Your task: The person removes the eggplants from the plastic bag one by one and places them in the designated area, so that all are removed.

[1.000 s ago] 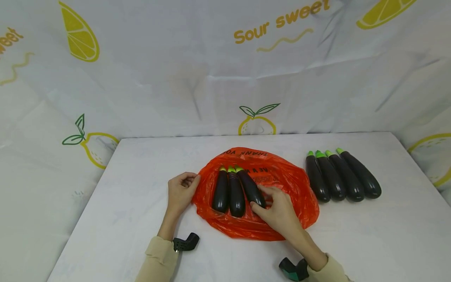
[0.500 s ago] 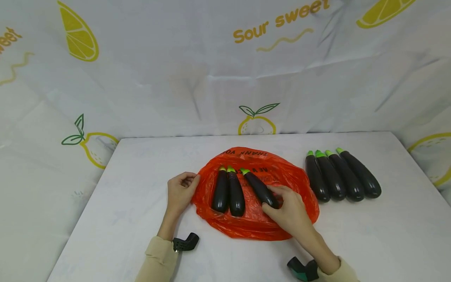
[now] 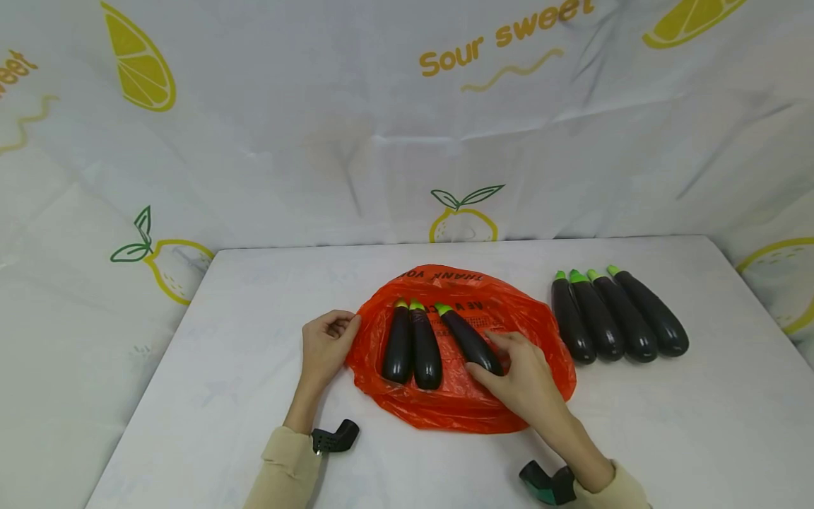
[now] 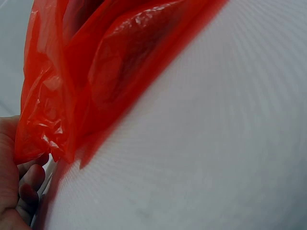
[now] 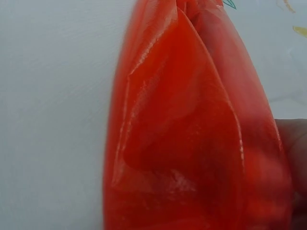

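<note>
In the head view, a red plastic bag (image 3: 458,410) lies spread with its mouth up, and three dark eggplants rest in it. Two of them, the left eggplant (image 3: 398,346) and the middle eggplant (image 3: 426,350), lie side by side. The right eggplant (image 3: 467,336) slants away from them, its green stem end toward the back. My right hand (image 3: 524,375) holds its thick lower end between thumb and fingers. At the bag's left edge, my left hand (image 3: 327,346) pinches the plastic. Red plastic (image 5: 192,120) hides most of the right hand in the right wrist view.
Several more eggplants (image 3: 613,318) lie in a row on the white table (image 3: 222,396), right of the bag. Behind the table's back edge hangs a white cloth (image 3: 286,141) printed with lemons. A dark wrist device (image 3: 335,437) sits on the left wrist.
The right hand has shifted the right eggplant rightward, away from the middle one, and its thumb has since spread slightly left. The left hand has stayed at the bag's edge.
</note>
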{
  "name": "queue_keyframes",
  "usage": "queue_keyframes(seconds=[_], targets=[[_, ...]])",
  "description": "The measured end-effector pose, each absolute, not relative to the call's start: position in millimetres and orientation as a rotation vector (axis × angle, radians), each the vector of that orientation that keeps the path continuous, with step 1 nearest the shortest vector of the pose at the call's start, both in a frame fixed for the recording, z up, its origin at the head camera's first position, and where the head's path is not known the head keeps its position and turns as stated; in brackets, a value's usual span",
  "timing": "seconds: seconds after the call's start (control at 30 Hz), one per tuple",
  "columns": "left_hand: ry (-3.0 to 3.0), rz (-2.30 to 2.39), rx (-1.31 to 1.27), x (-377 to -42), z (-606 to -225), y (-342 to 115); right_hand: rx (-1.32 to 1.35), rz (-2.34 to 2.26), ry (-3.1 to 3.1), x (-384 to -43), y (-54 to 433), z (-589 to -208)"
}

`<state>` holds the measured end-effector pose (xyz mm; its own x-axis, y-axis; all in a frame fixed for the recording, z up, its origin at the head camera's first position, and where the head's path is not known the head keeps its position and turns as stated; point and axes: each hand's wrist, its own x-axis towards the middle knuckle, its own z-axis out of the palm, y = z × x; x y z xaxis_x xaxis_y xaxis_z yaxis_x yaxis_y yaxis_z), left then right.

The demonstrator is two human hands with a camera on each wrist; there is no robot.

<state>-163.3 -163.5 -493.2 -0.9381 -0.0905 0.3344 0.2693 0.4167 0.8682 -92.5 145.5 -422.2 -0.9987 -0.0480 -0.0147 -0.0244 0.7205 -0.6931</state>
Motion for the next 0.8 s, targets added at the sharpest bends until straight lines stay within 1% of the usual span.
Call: queue_keyframes(seconds=[0.8], targets=[[-2.372, -1.515, -0.148, -162.6, -490.6, -163.2, -0.083, -1.206, 2.895, -91.7, 145.0, -430.1]])
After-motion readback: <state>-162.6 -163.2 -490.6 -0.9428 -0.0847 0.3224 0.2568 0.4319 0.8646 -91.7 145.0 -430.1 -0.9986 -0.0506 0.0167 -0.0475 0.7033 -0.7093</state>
